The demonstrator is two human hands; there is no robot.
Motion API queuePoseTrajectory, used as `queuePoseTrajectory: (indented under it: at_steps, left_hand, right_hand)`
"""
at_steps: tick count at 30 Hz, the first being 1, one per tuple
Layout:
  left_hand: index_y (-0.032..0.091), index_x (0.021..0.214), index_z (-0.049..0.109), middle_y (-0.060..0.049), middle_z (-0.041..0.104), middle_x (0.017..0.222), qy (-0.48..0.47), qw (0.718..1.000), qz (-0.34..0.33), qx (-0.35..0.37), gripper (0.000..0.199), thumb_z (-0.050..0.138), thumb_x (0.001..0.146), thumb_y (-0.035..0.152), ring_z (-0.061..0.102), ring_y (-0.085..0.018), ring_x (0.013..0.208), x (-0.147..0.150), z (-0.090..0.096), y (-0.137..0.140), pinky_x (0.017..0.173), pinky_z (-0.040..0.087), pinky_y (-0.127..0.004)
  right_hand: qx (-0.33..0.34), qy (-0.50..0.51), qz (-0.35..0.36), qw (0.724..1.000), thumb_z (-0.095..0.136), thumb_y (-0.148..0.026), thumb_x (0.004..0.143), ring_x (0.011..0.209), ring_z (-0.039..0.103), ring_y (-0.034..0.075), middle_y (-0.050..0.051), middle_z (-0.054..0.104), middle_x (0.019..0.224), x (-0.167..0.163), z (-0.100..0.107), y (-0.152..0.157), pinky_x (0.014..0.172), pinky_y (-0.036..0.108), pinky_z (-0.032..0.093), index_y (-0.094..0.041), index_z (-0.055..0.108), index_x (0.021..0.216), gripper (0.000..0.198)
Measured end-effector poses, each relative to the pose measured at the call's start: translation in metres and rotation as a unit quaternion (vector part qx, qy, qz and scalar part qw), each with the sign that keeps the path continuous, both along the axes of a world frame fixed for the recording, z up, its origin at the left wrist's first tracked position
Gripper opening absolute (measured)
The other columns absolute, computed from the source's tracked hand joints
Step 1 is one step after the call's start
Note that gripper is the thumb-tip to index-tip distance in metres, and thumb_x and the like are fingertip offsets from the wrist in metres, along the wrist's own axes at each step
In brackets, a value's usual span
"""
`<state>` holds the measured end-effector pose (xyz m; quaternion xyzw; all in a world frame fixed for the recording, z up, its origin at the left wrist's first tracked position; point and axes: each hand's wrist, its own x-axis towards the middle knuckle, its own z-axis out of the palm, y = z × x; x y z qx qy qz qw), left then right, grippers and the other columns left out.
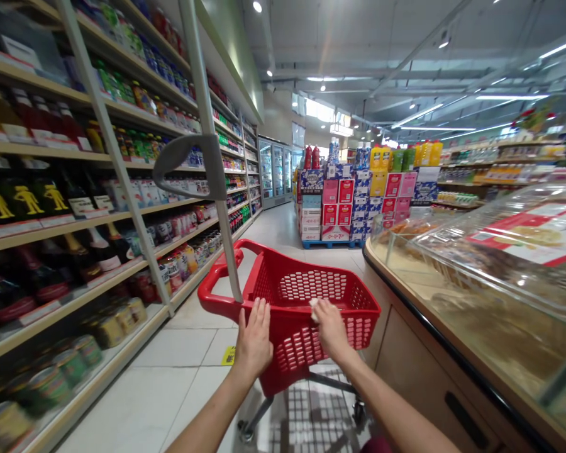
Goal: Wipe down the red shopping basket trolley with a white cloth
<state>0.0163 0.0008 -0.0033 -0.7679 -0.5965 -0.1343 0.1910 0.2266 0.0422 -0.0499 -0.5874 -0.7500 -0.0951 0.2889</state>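
A red plastic shopping cart (283,365) with a perforated basket stands in front of me, side-on. My left hand (255,340) lies against its near side below the rim, fingers stretched out and nothing in them. Closed on a small white wad, like a tissue or wipe (314,308), my right hand (332,327) rests at the basket's near rim. Most of the wad is hidden by the fingers. A metal pole with a grey loop handle (214,167) rises at the cart's left end, by the red push handle (214,296).
Shelves of bottles and cans (75,220) line the left. A wood-sided display counter (405,352) with clear plastic food boxes (514,245) stands close on the right. Stacked drink cartons (337,211) sit ahead on a blue pallet, and glass-door fridges (276,167) are farther back.
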Motion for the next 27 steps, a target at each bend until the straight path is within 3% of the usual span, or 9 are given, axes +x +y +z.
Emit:
queuePoseTrajectory:
  at_steps: [2,4,9,11,14,16,18,22,27]
  left_hand:
    - [0.006,0.130,0.029,-0.011,0.021,0.140,0.003,1.000,-0.001,-0.002,0.069,0.039,0.063,0.019,0.014,-0.022,0.131,0.002,0.000,-0.001,0.106,0.006,-0.046]
    - [0.006,0.130,0.027,-0.010,0.020,0.140,0.010,1.000,-0.003,-0.009,0.070,0.039,0.063,0.019,0.013,-0.022,0.131,0.003,0.001,-0.003,0.106,0.005,-0.047]
    - [0.007,0.131,0.025,-0.011,0.020,0.141,0.027,1.000,-0.006,-0.013,0.071,0.039,0.064,0.021,0.010,-0.023,0.131,0.006,-0.001,-0.005,0.105,0.001,-0.048]
    - [0.006,0.131,0.026,-0.012,0.021,0.140,0.022,1.000,-0.004,-0.008,0.070,0.040,0.064,0.020,0.010,-0.023,0.131,0.010,-0.002,-0.006,0.106,0.002,-0.048]
    - [0.006,0.129,0.030,-0.012,0.024,0.139,0.008,1.000,-0.013,0.003,0.068,0.040,0.063,0.018,0.015,-0.023,0.131,0.010,-0.001,-0.009,0.106,0.004,-0.048]
    - [0.010,0.128,0.034,-0.009,0.029,0.138,0.005,0.999,-0.050,0.012,0.063,0.040,0.065,0.018,0.020,-0.022,0.129,-0.002,0.004,-0.011,0.106,0.006,-0.045]
    - [0.013,0.127,0.036,-0.007,0.034,0.136,-0.005,0.997,-0.061,0.039,0.058,0.038,0.068,0.017,0.024,-0.019,0.128,-0.022,0.013,-0.013,0.107,0.007,-0.042]
    - [0.010,0.126,0.036,-0.010,0.035,0.136,-0.046,0.994,0.059,0.082,0.060,0.038,0.066,0.014,0.025,-0.022,0.127,-0.065,0.034,-0.010,0.105,0.013,-0.047]
    - [0.008,0.123,0.040,-0.013,0.039,0.133,-0.035,0.995,0.092,0.012,0.061,0.042,0.063,0.015,0.027,-0.024,0.126,-0.076,0.050,0.000,0.102,0.021,-0.047]
  right_hand:
    - [0.041,-0.016,0.092,0.995,0.035,0.001,0.074,0.121,0.035,0.021,0.008,0.046,0.128,-0.023,-0.001,-0.002,0.098,0.039,0.028,-0.017,0.049,0.120,0.052]
    - [0.043,-0.019,0.109,0.993,0.034,0.003,0.071,0.122,0.033,0.020,0.006,0.045,0.129,-0.021,-0.003,-0.002,0.099,0.040,0.027,-0.019,0.049,0.120,0.056]
    - [0.010,0.046,-0.067,0.997,0.033,0.002,0.071,0.115,0.042,0.025,0.014,0.052,0.120,0.014,-0.005,0.000,0.092,0.044,0.034,-0.014,0.056,0.112,0.049]
    - [0.040,0.054,-0.023,0.997,0.034,0.001,0.072,0.115,0.042,0.024,0.014,0.052,0.120,-0.006,-0.003,-0.002,0.095,0.042,0.032,-0.013,0.055,0.113,0.048]
    - [0.094,0.051,0.102,0.989,0.034,0.001,0.073,0.120,0.037,0.020,0.011,0.047,0.126,-0.051,0.000,-0.008,0.098,0.041,0.030,-0.014,0.049,0.120,0.052]
    - [0.106,0.043,0.145,0.983,0.034,0.002,0.073,0.122,0.034,0.019,0.008,0.045,0.128,-0.058,-0.002,-0.010,0.098,0.041,0.031,-0.017,0.049,0.120,0.053]
    - [0.098,0.050,0.119,0.987,0.033,0.004,0.072,0.121,0.037,0.020,0.008,0.048,0.126,-0.041,-0.009,-0.009,0.097,0.042,0.032,-0.019,0.053,0.116,0.053]
    - [0.081,0.117,0.012,0.990,0.032,0.005,0.070,0.118,0.040,0.023,0.013,0.052,0.120,-0.014,-0.013,0.002,0.095,0.046,0.034,-0.015,0.057,0.111,0.052]
    - [0.090,0.144,0.187,0.968,0.036,-0.002,0.077,0.120,0.038,0.020,0.012,0.047,0.125,-0.104,0.018,0.000,0.099,0.044,0.032,-0.017,0.050,0.119,0.046]
